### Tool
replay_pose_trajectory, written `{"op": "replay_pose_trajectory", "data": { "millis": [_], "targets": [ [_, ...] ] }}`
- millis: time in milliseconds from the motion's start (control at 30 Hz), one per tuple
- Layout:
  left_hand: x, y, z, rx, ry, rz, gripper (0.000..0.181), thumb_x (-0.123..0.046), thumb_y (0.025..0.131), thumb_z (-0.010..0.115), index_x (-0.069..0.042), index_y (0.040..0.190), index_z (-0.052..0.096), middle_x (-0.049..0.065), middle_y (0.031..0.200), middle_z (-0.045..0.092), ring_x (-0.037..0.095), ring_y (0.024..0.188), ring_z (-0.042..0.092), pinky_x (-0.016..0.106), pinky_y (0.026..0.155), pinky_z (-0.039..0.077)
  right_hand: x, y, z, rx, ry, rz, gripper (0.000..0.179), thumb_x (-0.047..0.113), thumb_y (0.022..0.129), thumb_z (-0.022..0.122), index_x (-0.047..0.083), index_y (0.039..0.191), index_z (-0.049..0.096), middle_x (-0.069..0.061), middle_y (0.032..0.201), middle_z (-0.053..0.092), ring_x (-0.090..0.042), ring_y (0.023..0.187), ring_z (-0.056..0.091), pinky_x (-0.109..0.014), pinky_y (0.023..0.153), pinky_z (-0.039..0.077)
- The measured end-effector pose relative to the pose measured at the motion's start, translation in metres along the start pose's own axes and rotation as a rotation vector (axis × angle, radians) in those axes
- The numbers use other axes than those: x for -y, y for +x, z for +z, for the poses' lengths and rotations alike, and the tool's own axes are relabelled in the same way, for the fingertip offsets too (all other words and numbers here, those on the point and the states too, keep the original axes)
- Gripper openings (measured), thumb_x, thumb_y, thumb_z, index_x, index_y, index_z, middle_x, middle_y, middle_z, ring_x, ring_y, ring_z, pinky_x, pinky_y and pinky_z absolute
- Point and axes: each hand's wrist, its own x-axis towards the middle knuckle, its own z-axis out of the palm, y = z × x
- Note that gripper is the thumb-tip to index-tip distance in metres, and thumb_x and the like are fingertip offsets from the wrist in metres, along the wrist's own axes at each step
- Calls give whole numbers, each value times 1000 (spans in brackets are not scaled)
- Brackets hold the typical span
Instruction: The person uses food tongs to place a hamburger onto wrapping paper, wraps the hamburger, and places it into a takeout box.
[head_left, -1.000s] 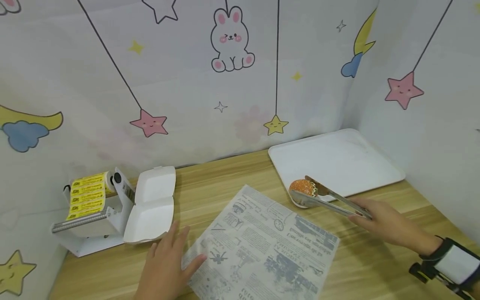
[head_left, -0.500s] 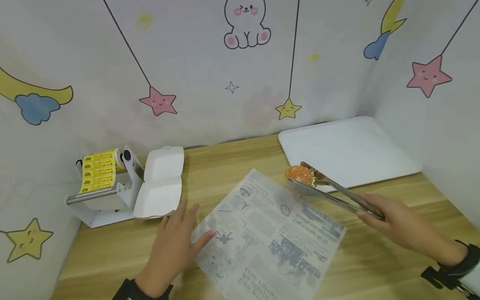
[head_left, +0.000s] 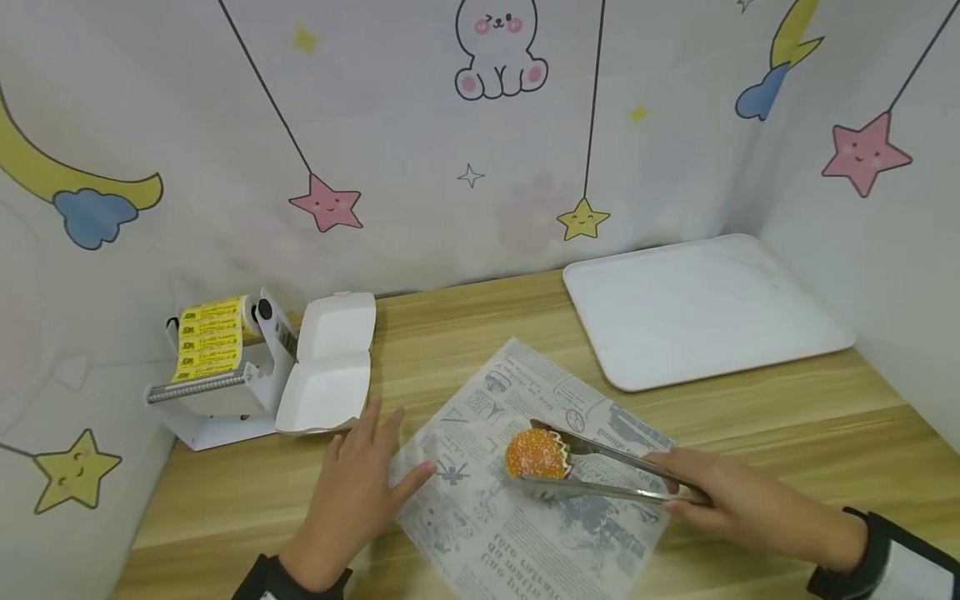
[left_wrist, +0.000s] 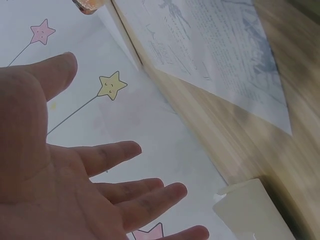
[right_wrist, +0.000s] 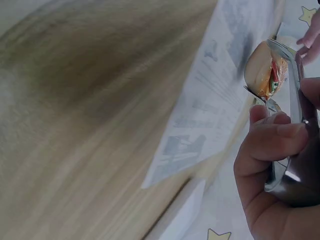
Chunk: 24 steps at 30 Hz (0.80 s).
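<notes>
My right hand (head_left: pixel 738 504) grips a pair of metal tongs (head_left: pixel 611 492), and the fingers curl round them in the right wrist view. Between the tong tips is a small burger (head_left: pixel 534 455) with a sesame-topped bun, its filling showing at the side; the right wrist view shows the pale underside of the bun (right_wrist: pixel 257 70). The burger is over the middle of the printed wrapping paper (head_left: pixel 480 550). Beside the paper's left edge is my left hand (head_left: pixel 352 492), fingers spread and holding nothing; its thumb overlaps the paper's edge in the head view.
An opened white takeaway box (head_left: pixel 326 392) stands beyond my left hand. Left of it is a dispenser (head_left: pixel 225 408) with a roll of yellow labels (head_left: pixel 210 337). A white tray (head_left: pixel 705 308) lies at the back right, against the printed wall covering (head_left: pixel 412 108).
My right hand has carried the burger in the tongs from the tray's front corner, left and towards me, to over the paper. The left hand stays beside the paper; the head view has shifted.
</notes>
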Motion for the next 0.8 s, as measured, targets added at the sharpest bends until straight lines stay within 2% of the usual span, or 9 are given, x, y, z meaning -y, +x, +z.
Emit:
{"op": "replay_pose_trajectory", "data": {
  "millis": [200,333,467,567,633,700,800],
  "targets": [
    [-6,4,4,0,-10,19,78,-49,87,78,2,142,54,34,153,37,58,125,50,75,101,36,-1,-10,3,11,68,45,45,13,95,73,-2,136,58,18,94,52,8,72,46,-16,56,44],
    [-8,7,6,3,-4,36,78,-50,87,77,1,142,55,34,152,39,55,126,51,74,100,37,0,-16,2,-6,105,66,51,12,93,75,1,140,56,13,97,53,9,69,45,-16,55,44],
    [-8,8,7,15,-3,36,77,-50,89,76,-1,144,54,33,152,40,53,128,50,74,102,36,1,-23,-11,-58,131,44,62,6,89,78,6,145,52,10,102,54,10,67,40,-15,53,43],
    [-7,6,6,23,-6,25,76,-49,89,75,-2,144,53,33,152,39,53,130,48,74,102,35,0,-23,-29,-138,196,26,64,-6,87,75,5,146,51,8,102,57,5,61,39,-15,49,41],
    [-6,6,7,26,-6,21,76,-49,90,75,-2,145,53,34,152,39,54,130,47,75,102,34,-3,-19,-44,-232,171,42,64,-11,85,74,3,143,53,9,95,57,3,57,39,-16,44,39],
    [-5,6,8,33,-7,21,77,-50,90,75,-2,145,52,34,152,38,54,131,46,75,103,33,-10,-12,-59,-326,88,94,59,-12,85,73,2,139,55,7,87,55,-1,55,40,-17,42,36],
    [-5,8,10,39,-12,30,78,-51,90,74,-1,146,52,34,153,37,55,131,46,75,104,32,-30,0,-79,-392,-80,249,49,-4,90,73,-1,135,56,5,83,53,-1,59,42,-20,43,36]
  ]
}}
